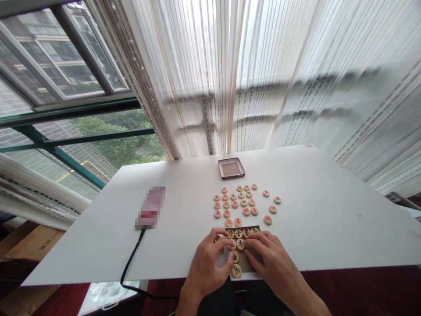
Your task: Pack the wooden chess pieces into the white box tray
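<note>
A shallow brown box (245, 263) lies at the near edge of the white table (312, 206), with several round wooden chess pieces (239, 233) in rows inside it. My left hand (208, 259) rests on the box's left side, fingers curled onto the pieces. From the right, my right hand (269, 254) reaches in, its fingertips pressed on a piece (241, 244) in the second row. Beyond the box, several loose pieces (243, 202) with red and black characters lie scattered on the table.
The box's lid (231, 168) lies upside up at the table's far side. A blurred flat device (150, 213) with a black cable (131, 263) sits at left. Behind the table hang sheer curtains and a window. Dark red floor shows below.
</note>
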`<state>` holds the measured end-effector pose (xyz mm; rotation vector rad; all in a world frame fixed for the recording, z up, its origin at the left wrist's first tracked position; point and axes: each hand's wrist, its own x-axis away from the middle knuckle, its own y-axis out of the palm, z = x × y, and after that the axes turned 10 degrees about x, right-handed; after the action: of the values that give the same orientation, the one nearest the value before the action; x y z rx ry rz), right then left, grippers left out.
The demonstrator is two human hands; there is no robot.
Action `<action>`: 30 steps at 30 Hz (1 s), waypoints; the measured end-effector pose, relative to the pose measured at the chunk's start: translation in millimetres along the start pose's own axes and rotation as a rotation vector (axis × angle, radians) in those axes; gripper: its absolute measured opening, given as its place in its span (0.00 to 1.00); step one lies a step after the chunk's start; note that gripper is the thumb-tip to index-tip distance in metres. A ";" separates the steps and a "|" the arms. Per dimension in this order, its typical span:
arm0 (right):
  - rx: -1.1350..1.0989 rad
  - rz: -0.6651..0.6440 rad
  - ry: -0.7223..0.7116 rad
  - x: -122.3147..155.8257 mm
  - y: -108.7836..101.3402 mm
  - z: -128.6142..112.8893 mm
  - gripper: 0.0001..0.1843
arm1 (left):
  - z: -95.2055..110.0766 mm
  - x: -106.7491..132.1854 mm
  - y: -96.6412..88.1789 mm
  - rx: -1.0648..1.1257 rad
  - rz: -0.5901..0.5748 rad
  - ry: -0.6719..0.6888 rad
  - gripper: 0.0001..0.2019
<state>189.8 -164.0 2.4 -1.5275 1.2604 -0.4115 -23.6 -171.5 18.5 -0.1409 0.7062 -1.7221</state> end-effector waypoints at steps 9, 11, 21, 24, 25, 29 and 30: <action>-0.001 0.041 -0.042 -3.5 4.3 -1.4 0.10 | 1.4 -0.9 -0.9 -0.009 -0.004 0.016 0.11; 0.002 0.032 -0.054 -4.9 3.0 -0.6 0.11 | 1.1 -1.0 -0.8 -0.003 -0.004 0.029 0.12; 0.008 -0.023 -0.125 -13.0 -2.6 1.8 0.12 | -2.5 -1.6 1.6 -0.045 -0.009 0.081 0.12; -0.014 -0.027 -0.117 -12.2 -0.9 2.5 0.12 | -2.3 -1.9 1.7 -0.041 -0.008 0.079 0.11; -0.018 -0.027 -0.118 -11.8 -0.7 2.9 0.12 | -2.3 -1.9 1.7 -0.039 -0.008 0.078 0.11; -0.010 0.017 -0.124 -9.8 -2.8 7.2 0.12 | -2.3 -1.5 1.4 -0.029 0.001 0.074 0.11; -0.001 0.039 -0.118 -9.0 -3.8 9.1 0.12 | -2.3 -1.2 1.3 -0.027 0.001 0.074 0.11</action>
<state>195.3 -152.2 5.3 -1.5036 1.1963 -0.2917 -23.2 -169.6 16.3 -0.0950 0.7840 -1.7242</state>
